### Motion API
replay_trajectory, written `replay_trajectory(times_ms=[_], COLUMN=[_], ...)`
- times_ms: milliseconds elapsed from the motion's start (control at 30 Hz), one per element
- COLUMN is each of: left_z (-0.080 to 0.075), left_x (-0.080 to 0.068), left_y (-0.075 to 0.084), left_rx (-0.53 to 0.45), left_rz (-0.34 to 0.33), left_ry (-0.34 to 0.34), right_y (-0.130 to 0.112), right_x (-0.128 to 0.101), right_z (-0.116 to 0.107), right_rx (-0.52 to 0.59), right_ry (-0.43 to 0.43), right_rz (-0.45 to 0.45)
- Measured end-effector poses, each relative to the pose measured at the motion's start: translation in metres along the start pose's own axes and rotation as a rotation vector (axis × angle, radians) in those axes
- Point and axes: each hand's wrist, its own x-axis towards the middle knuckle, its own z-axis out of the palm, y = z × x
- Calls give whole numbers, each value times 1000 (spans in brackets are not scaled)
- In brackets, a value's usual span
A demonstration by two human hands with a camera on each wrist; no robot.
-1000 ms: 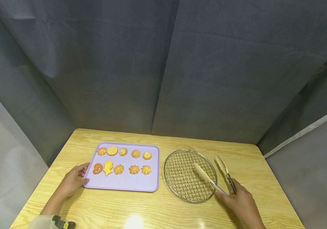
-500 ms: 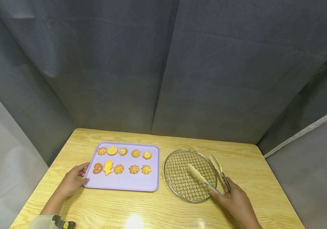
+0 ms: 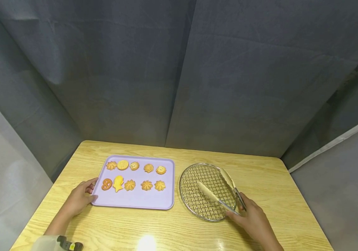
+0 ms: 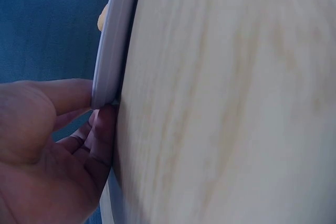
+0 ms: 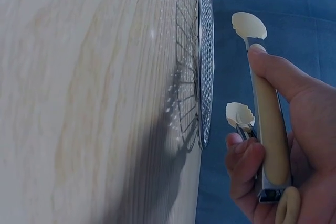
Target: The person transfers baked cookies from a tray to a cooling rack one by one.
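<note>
My left hand (image 3: 79,198) grips the left edge of a lilac tray (image 3: 132,202); in the left wrist view, a digit meets the tray's rim (image 4: 107,72) and curled fingers sit low beside the table. Two rows of cookies lie on the tray, among them a pretzel (image 3: 107,184), a yellow fish-shaped one (image 3: 118,183) and a round one (image 3: 123,165). Tongs (image 3: 208,191) with cream tips and metal arms are in my right hand (image 3: 254,218), thumb along one arm (image 5: 270,124), fingers round the other. Their tips are spread, nothing between them, over a round wire rack (image 3: 194,205).
The wooden table (image 3: 129,230) carries the tray at left and the rack right of it, with a narrow strip of wood between. Grey curtains (image 3: 129,87) hang behind the table and on both sides.
My right hand has moved left with the tongs, so both tips now overlap the rack instead of one lying right of it. Left hand, tray and cookies stay put.
</note>
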Motion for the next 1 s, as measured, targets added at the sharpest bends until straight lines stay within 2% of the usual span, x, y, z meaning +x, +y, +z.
replay_trajectory(times_ms=[300,567,833,1000], left_z=[0,0,0,0], left_x=[-1,0,-1,-2], left_y=[2,0,1,2], left_rx=[8,6,1,8], left_rz=[-4,-3,-5,-10], left_ry=[0,0,-2,2], right_y=[-7,-15,-22,-28], right_x=[0,0,-1,0], right_z=[4,8,13,16], right_rx=[-2,-21,-26,-17], right_ry=[-4,-20,-2,-6], right_rz=[-37,-24,-64,-58])
